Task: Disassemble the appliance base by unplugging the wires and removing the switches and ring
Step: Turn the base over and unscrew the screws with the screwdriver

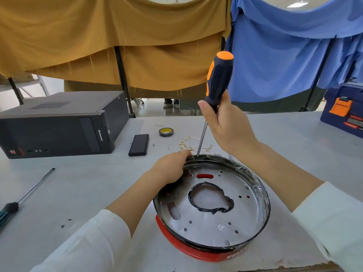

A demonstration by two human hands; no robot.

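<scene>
- The round metal base sits on the grey table right in front of me, open side up, with its red ring showing under the near edge.
- My left hand lies on the far-left part of the base rim, fingers curled over the edge and reaching inside; I cannot tell exactly what the fingertips press on, since the rim hides them.
- My right hand is raised above the far side of the base and grips a screwdriver with a black and orange handle, thumb along the handle's lower end.
- The screwdriver stands nearly upright, leaning a little to the right at the top, and its thin shaft runs down to the far rim of the base, with the tip just beside my left fingertips.
- Inside the base, a loop of black tape edges the large middle hole, and a red oval slot lies between that hole and my left hand.
- Beyond the base, a few pale wires with small metal ends lie loose on the table.
- Farther back stand a roll of tape and a black phone, and a black computer case is at the far left.
- A second screwdriver lies on the table well to the left of my left arm.
- A blue toolbox sits at the far right edge of the table.
</scene>
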